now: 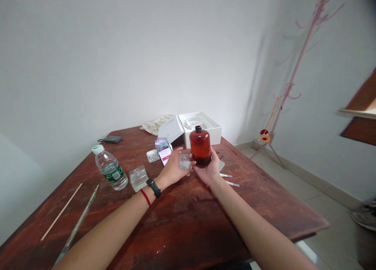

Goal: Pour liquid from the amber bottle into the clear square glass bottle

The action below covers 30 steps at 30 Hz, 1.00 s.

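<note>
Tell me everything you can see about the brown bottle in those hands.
It is a round-shouldered amber bottle, glossy like glass or plastic, with a short black cap on a narrow neck. It stands upright on the person's right hand, its dark base resting against the palm and fingers. Contents cannot be told.

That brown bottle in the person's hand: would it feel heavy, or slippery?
The amber bottle looks like glass, so it is probably fragile and fairly heavy for its size. Its smooth, shiny surface suggests it might be slippery. Its round body would probably roll if laid down.
</note>
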Each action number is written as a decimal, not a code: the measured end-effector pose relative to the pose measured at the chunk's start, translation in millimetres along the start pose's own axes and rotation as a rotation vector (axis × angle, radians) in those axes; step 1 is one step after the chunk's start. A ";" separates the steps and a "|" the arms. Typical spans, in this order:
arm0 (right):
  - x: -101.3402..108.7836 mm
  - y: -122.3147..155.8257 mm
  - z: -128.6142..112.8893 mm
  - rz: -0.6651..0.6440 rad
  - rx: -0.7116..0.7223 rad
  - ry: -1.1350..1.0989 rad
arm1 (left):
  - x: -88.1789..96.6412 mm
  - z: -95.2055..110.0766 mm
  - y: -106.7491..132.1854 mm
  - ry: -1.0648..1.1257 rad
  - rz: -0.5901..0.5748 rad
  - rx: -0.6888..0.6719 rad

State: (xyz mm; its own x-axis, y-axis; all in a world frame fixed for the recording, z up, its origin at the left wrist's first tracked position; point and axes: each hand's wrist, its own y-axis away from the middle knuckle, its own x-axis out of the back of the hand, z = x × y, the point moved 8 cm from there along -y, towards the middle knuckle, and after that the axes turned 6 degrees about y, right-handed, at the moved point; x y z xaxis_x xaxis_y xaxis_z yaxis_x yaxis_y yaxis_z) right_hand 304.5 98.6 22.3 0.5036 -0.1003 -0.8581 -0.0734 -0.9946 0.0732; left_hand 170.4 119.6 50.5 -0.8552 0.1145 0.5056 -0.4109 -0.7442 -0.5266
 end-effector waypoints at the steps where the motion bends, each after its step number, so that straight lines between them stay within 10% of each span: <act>1: 0.2 0.4 0.2 0.003 -0.003 0.001 | 4.6 1.7 4.4 0.006 -0.003 0.002; 17: 4.6 5.2 13.0 0.048 -0.067 0.133 | 78.7 -5.4 89.3 0.195 -0.067 0.179; 30: 10.1 12.5 30.2 0.102 -0.129 0.262 | 93.4 0.3 114.9 0.152 0.103 0.102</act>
State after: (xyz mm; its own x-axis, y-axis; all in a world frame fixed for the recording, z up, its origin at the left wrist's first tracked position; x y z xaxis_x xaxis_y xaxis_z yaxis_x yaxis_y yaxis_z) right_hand 282.7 85.9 -0.8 0.7053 -0.1865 -0.6840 -0.0333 -0.9724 0.2308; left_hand 43.3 44.6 37.4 -0.9319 0.1263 0.3399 -0.2912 -0.8192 -0.4940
